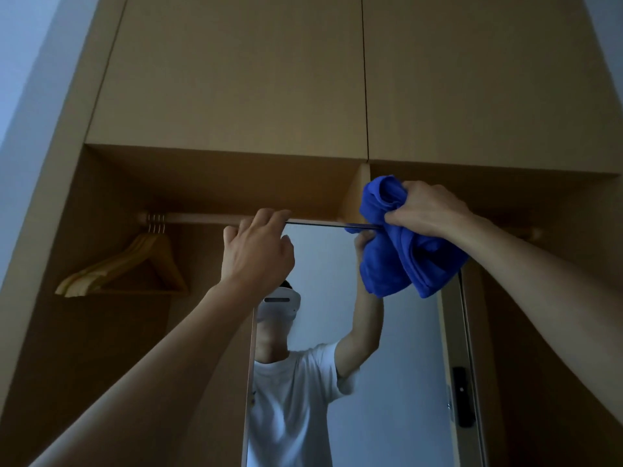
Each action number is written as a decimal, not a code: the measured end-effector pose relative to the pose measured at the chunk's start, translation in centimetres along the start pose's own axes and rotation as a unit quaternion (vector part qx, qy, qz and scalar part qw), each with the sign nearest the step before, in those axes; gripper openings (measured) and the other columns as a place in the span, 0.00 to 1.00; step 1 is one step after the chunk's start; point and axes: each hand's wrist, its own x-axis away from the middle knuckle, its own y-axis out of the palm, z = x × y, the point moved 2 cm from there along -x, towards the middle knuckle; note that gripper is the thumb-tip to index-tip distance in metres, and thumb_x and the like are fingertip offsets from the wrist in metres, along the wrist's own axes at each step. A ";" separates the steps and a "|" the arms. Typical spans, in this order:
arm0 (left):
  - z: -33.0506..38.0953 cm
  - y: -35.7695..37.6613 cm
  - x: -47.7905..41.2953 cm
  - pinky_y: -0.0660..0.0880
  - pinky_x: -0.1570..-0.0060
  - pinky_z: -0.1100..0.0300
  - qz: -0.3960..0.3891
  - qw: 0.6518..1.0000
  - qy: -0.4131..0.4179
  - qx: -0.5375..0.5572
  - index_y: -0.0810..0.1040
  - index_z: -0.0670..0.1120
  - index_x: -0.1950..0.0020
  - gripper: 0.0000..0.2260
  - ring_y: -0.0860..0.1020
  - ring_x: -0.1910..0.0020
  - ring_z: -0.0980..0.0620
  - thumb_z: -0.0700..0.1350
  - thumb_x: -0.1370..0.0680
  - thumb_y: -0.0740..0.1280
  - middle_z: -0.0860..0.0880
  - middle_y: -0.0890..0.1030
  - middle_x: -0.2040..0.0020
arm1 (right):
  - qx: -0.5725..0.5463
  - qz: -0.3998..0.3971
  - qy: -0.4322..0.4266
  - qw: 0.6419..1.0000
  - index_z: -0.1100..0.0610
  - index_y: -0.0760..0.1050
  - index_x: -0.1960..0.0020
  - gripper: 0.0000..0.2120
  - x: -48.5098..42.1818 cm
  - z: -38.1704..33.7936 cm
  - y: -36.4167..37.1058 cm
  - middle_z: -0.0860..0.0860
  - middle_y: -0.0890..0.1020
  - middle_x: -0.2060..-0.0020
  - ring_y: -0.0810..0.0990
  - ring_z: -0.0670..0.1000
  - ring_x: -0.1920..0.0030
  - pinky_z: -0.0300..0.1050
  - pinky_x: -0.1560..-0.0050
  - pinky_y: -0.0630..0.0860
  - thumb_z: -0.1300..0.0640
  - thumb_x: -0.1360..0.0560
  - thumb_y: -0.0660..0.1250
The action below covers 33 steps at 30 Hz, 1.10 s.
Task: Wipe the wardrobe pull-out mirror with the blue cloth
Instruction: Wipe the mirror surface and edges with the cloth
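The tall pull-out mirror stands out from the open wardrobe, filling the lower middle of the view and reflecting a person in a white T-shirt. My left hand grips the mirror's top edge at its left corner, fingers hooked over it. My right hand holds a bunched blue cloth against the mirror's top right corner. The cloth hangs over that edge and hides the corner.
A wooden clothes rail runs behind my left hand, with wooden hangers at its left end. Closed upper cabinet doors fill the top of the view. The wardrobe's divider panel rises behind the cloth.
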 end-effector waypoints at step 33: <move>-1.6 -0.1 2.9 0.73 0.34 0.40 -0.045 0.958 -0.125 0.253 0.59 0.51 0.21 0.30 0.76 0.33 0.42 0.47 0.21 0.65 0.47 0.76 0.29 | 0.019 -0.012 -0.049 0.999 0.50 0.74 0.53 0.12 0.1 -7.3 1.5 0.51 0.80 0.61 0.79 0.54 0.62 0.48 0.61 0.73 0.46 0.31 0.69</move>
